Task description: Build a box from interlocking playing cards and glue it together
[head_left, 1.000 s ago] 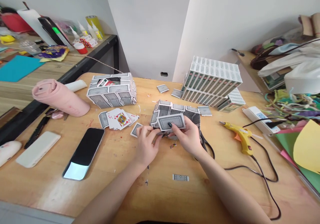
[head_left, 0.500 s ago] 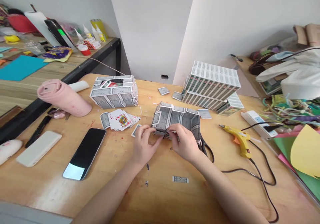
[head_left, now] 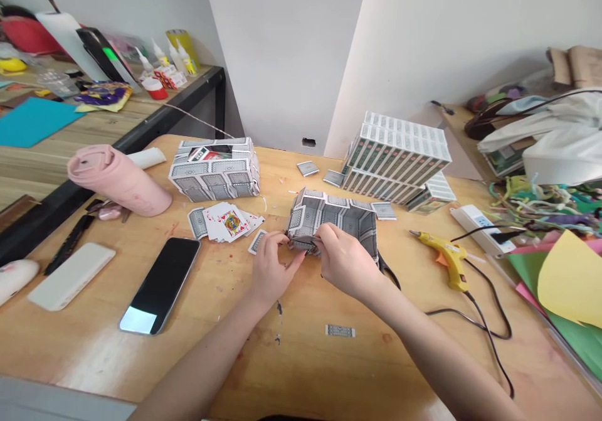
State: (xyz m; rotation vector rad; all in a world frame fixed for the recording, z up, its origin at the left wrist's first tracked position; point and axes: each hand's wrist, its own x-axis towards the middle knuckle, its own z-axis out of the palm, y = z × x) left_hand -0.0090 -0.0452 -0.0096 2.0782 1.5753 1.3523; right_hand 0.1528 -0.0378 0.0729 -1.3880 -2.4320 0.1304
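A card (head_left: 305, 240) is being pinched by the left hand (head_left: 270, 270) and right hand (head_left: 345, 261) against the card box (head_left: 336, 220) on the desk (head_left: 301, 358).

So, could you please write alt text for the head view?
Both hands, left hand and right hand, press a playing card against a card-covered box on a wooden table. A phone lies left, a glue gun right.
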